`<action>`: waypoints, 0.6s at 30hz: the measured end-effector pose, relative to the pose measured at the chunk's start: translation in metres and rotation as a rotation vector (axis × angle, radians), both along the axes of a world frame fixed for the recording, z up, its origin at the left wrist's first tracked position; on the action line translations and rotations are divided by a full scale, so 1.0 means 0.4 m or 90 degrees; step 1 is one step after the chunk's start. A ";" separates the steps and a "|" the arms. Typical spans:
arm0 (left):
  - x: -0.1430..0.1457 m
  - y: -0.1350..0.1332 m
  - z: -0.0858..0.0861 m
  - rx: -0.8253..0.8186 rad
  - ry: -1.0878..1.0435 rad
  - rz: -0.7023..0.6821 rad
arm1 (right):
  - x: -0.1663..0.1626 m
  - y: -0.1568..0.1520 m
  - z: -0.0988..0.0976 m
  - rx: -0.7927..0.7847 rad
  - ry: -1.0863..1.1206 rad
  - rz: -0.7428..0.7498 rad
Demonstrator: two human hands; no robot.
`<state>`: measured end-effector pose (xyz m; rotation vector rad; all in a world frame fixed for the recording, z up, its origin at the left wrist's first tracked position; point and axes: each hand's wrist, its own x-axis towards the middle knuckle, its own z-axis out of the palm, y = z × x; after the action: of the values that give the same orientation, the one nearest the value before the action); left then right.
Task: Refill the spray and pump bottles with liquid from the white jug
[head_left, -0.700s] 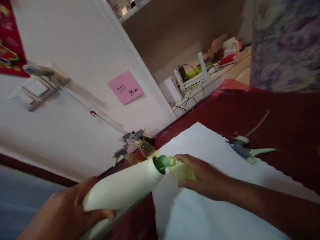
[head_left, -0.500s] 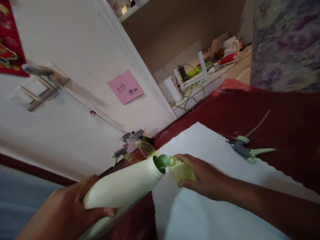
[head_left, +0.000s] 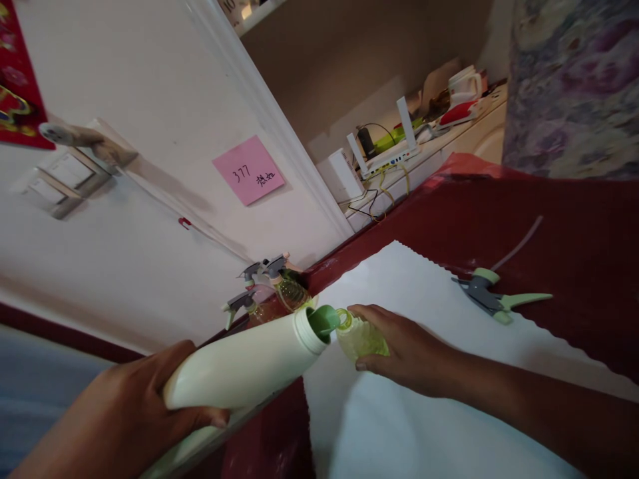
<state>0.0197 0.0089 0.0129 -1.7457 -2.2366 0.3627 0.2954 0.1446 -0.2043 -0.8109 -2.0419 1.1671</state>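
Note:
My left hand (head_left: 150,399) is wrapped around a large cream-white bottle (head_left: 244,366), tilted so that its mouth points right and slightly up. A green pouring spout (head_left: 324,320) sticks out of that mouth. In my right hand (head_left: 394,342) is a small clear yellow-green spray bottle (head_left: 362,336) without its head, its open neck leaning toward the spout. Spout and neck are very close; I cannot tell whether they touch or whether liquid flows. A grey and green trigger spray head (head_left: 492,296) with a thin tube lies to the right, at the edge of a white sheet (head_left: 399,426).
Several spray bottles (head_left: 292,293) with trigger heads stand by the wall, behind the cream bottle. The sheet lies on a dark red tabletop (head_left: 499,213). A white router (head_left: 392,161) with cables sits on a ledge at the back. A pink note (head_left: 248,170) sticks to the wall.
The camera view has shifted very slightly. Both hands keep their hold, and the two bottles stay mouth to mouth in nearly the same pose.

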 end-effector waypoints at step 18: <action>0.020 0.011 0.014 -0.078 -0.017 0.103 | 0.000 0.000 0.004 -0.007 0.000 0.002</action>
<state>0.0277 0.0135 0.0184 -1.6408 -2.4292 0.5245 0.2954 0.1445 -0.2029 -0.8135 -2.0382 1.1814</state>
